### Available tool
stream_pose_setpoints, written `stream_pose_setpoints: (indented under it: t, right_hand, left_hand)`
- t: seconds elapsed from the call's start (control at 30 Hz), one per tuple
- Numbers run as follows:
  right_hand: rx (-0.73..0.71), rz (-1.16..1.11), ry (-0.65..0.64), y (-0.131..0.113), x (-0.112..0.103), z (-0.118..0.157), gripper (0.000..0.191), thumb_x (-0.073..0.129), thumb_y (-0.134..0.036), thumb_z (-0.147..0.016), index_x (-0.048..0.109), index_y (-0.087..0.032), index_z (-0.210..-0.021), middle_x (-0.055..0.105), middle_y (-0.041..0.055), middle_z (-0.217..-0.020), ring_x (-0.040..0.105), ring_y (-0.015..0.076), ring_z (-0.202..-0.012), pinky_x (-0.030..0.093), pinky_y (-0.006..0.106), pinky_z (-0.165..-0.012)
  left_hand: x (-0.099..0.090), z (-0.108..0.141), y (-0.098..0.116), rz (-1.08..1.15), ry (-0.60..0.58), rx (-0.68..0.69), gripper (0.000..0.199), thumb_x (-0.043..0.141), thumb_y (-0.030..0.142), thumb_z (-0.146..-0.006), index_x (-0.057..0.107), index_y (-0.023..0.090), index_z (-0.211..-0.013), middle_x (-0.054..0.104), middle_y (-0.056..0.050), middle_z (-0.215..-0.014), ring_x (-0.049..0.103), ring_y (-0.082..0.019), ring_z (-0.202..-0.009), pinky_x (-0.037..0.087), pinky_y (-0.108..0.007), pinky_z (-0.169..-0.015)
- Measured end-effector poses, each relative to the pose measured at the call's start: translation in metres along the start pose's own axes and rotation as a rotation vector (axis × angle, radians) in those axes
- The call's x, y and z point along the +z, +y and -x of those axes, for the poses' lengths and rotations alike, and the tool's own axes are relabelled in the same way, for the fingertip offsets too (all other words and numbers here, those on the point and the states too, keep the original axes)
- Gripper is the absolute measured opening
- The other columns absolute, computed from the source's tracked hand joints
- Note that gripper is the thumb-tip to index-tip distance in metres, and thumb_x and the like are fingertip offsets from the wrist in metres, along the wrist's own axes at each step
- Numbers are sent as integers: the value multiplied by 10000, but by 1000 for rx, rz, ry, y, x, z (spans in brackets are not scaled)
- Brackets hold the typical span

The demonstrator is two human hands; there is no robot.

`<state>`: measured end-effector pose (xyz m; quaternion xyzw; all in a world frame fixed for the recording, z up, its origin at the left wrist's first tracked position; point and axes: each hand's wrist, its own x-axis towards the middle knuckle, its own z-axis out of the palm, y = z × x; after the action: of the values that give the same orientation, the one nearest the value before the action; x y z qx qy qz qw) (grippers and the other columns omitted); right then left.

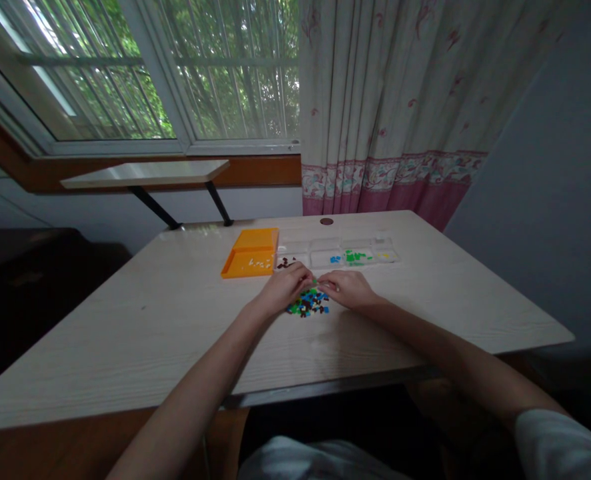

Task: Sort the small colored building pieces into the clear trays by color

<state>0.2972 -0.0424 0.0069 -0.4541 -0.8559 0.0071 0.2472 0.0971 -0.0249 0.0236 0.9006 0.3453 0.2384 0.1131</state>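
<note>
Head view: the left hand (286, 287) and right hand (349, 289) nearly meet, fingers bunched, at the far edge of the coloured pile (305, 303) on the desk (150, 320), clear tray (320, 257) just beyond, likely for short reaches; whether either grips anything, I can't tell.

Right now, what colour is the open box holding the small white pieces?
The open box is orange; the head view shows it best.

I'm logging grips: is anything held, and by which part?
A green piece shows between left hand and right hand; whether either holds it, or where, I cannot tell.
</note>
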Motion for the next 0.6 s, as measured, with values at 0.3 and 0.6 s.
stream_pose_setpoints:
  t: [0.3,0.6]
  right_hand:
    - [-60,-34,55,3,-1,1,189,528,-298,-801,669,-211,-891,671,1,-692,572,103,-601,363,190,-579]
    - [23,-30,180,10,-12,-1,181,509,-281,-796,665,-202,-843,614,-12,-594,533,93,-536,343,190,-556]
  left_hand:
    - [3,-1,3,19,15,49,164,442,261,-860,570,159,-877,552,-46,-856,521,-149,-826,410,-238,-714]
    - [5,0,-1,-1,-13,19,229,421,167,-848,583,202,-1005,539,-49,-971,528,-147,-904,423,-256,-789]
